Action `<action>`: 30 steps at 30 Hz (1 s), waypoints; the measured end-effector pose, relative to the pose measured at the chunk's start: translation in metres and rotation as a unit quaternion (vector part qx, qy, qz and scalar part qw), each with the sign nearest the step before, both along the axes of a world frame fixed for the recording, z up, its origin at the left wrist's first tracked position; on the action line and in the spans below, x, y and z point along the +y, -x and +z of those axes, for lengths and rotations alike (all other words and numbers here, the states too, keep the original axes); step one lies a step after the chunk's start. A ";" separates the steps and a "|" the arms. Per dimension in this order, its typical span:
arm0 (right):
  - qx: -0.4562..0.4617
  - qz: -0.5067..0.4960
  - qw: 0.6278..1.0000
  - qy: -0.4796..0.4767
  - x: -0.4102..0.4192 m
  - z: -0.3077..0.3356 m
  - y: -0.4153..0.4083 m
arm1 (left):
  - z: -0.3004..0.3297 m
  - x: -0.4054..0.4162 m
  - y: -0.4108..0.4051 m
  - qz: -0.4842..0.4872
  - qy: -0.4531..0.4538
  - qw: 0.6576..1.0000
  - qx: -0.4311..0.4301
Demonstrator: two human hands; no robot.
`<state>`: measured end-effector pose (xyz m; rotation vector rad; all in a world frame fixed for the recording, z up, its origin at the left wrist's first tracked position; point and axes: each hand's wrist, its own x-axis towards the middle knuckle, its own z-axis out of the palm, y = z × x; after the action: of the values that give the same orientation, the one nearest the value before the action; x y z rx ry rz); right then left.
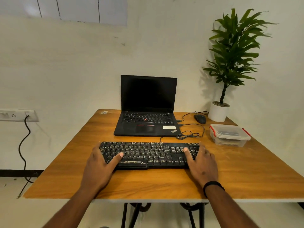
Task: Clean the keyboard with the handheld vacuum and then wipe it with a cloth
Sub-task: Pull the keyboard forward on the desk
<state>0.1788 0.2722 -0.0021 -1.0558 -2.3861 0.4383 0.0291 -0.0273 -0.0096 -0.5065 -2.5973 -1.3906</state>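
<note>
We hold the keyboard (148,153) by both ends, left hand (100,163) and right hand (201,162) each in a clasping grip; its long axis runs left-right.

My left hand (100,163) and right hand (201,163) cover both ends of the keyboard (148,153), my fingers wrap out of sight, and the key legends between them are too small to read.

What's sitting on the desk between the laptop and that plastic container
In the head view, a coiled black cable lies on the table between the laptop and the plastic container.
</note>
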 end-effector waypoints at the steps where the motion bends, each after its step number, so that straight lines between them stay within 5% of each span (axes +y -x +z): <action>1: 0.002 -0.002 1.000 0.001 -0.002 0.000 -0.002 | 0.000 -0.001 -0.001 -0.001 -0.001 1.000 -0.002; 16: 0.011 -0.001 1.000 -0.002 -0.004 0.000 -0.007 | -0.002 -0.002 -0.001 0.004 0.015 1.000 -0.009; 22: 0.034 -0.029 0.998 -0.052 0.008 0.011 -0.009 | 0.006 0.022 -0.026 0.000 -0.020 0.983 0.180; 30: 0.264 -0.026 0.964 -0.032 0.101 0.045 -0.005 | 0.044 0.154 -0.055 -0.208 -0.112 0.961 0.145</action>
<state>0.1838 0.3729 0.0430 -0.8419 -1.8824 0.5422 0.0837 0.1270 0.0344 -1.1709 -2.1449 -1.5582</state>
